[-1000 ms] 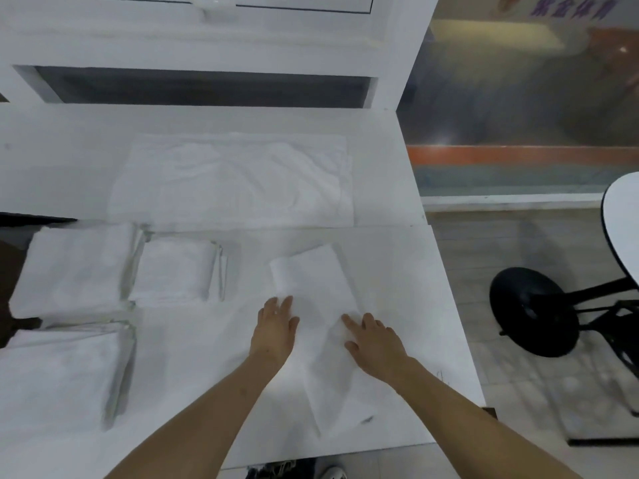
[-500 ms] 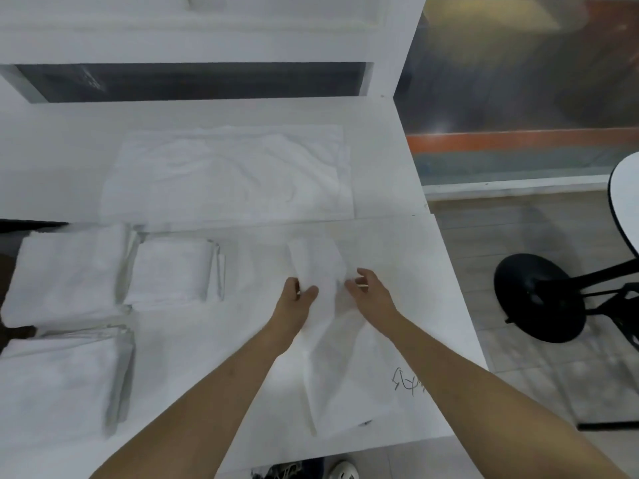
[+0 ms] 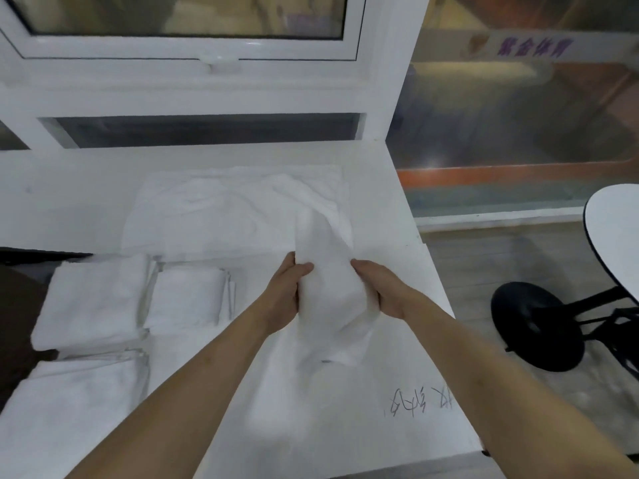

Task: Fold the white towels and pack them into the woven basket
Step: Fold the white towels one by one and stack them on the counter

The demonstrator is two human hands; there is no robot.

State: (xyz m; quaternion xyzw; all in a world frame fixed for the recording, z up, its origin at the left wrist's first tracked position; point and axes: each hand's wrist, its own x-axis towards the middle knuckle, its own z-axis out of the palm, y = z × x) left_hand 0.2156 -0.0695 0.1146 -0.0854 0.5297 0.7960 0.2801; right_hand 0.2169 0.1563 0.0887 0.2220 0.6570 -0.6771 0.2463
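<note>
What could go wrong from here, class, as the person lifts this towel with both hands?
1. The towel is held only at its sides by the left hand and right hand; its lower end sags, so the fold may come undone.
2. The table edge lies close to the right hand; a dropped towel could slide off to the floor.
3. Carried left, it may knock the folded stacks.

Bare table lay open near the front right; folded towel stacks crowded the left, possibly touching each other.
</note>
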